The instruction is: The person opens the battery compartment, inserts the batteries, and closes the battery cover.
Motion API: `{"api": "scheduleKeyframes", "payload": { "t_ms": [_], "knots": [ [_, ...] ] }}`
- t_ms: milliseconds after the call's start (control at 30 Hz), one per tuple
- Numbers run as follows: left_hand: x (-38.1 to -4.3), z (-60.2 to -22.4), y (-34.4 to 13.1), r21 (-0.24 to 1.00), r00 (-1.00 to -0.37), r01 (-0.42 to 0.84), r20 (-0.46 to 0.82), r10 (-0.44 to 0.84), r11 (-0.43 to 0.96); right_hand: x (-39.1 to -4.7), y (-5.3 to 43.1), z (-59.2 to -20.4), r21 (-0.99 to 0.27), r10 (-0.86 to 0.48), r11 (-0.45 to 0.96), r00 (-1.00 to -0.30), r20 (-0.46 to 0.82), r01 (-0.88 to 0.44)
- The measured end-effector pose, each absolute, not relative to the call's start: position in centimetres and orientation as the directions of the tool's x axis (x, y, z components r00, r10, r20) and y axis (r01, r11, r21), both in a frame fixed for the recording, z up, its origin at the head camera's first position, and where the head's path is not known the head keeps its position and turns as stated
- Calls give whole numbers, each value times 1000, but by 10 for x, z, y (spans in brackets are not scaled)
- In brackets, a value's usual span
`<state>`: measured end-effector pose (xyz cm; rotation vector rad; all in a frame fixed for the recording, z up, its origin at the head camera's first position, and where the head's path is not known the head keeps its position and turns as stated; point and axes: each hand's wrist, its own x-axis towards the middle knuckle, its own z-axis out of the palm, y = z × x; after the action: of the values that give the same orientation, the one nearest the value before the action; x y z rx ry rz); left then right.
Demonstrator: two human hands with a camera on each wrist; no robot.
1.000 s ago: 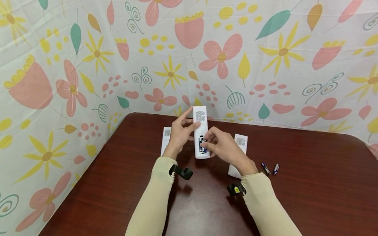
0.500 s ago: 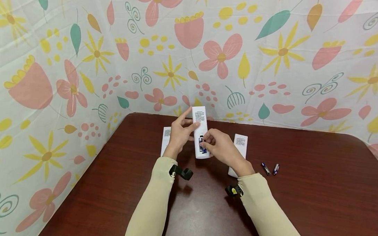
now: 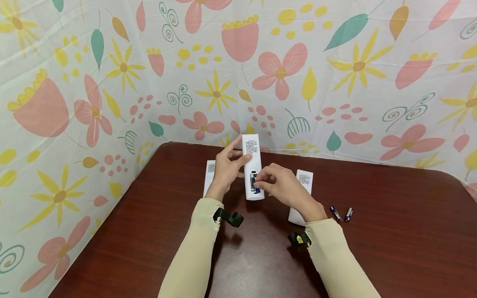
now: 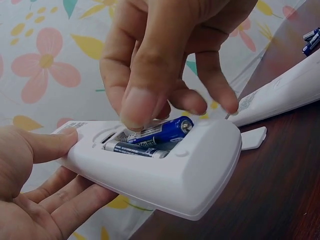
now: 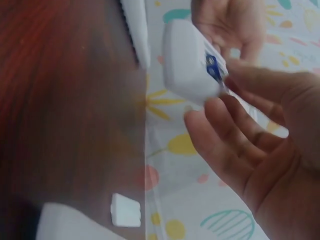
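Left hand (image 3: 227, 169) grips white remote (image 4: 160, 175); right hand (image 3: 281, 184) pinches 1 tilted blue battery (image 4: 169, 131) — partly hidden.

A white patterned cloth (image 3: 291, 113) hangs behind and along the left of the tabletop (image 3: 400, 251), printed with pink flowers, yellow starry blooms, teal leaves and thin curling sprigs, and faintly creased. The tabletop is dark reddish brown with rounded far corners and a soft pale sheen near the front. On it lie a left-hand white remote (image 3: 208, 176) and a right-hand white remote (image 3: 306, 180), both partly hidden, with print at their far ends. Right of these rest two loose batteries (image 3: 349, 214), just apart.
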<state>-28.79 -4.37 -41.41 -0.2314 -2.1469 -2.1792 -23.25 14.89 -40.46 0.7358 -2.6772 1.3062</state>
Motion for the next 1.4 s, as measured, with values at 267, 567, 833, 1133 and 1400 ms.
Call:
{"api": "scheduleKeyframes", "payload": {
  "t_ms": [267, 567, 833, 1133, 1400],
  "knots": [
    [-288, -415, -44, 985, -984, 172, 172, 47, -6, -234, 154, -404, -669, -438, 549, -854, 280, -501],
    [-287, -414, -43, 983, -980, 186, 186, 67, -5, -239, 155, -409, -757, -375, 512, -899, 228, -406],
    [-287, -415, -42, 982, -978, 190, 189, 88, 2, -241, 157, -411, -790, -402, 483, -898, 182, -377],
    [-286, -415, -42, 981, -977, 195, 195, 91, -9, -241, 155, -414, -779, -384, 485, -897, 218, -397],
    [-286, -414, -42, 980, -976, 198, 197, 87, -2, -240, 154, -413, -777, -377, 493, -901, 214, -391]
  ]
}}
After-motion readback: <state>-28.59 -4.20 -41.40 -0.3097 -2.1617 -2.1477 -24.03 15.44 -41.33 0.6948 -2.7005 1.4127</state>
